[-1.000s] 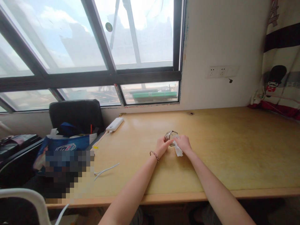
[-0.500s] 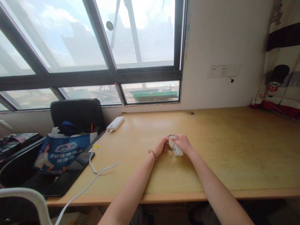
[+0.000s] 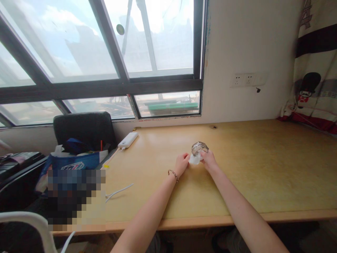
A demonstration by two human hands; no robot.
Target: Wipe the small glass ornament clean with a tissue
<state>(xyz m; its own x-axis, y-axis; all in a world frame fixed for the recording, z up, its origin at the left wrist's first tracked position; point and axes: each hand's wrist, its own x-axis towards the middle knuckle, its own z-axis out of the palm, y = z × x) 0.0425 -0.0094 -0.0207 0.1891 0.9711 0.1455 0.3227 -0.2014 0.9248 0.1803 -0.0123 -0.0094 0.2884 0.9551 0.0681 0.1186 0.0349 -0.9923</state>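
My right hand [image 3: 209, 161] grips a small, round, shiny glass bowl [image 3: 199, 147] with a dark patterned rim. It is tilted and held above the wooden desk, so its exact shape is hard to make out. A crumpled white tissue [image 3: 195, 159] hangs against its lower side, between my two hands. With curled fingers, my left hand [image 3: 182, 163] pinches the tissue's left edge; its fingertips are partly hidden. A bracelet [image 3: 173, 175] circles the left wrist.
The wooden desk [image 3: 263, 168] spreads under both arms. A white power bank [image 3: 128, 140] with cables lies at its back left. A white cable [image 3: 119, 190] runs over the left side. Beyond stands a black chair [image 3: 84, 130] bearing a blue bag [image 3: 71, 163].
The glass bowl has passed from my left hand to my right and turned, its rim now higher. The tissue now lies between the hands, and my left hand has come off the bowl.
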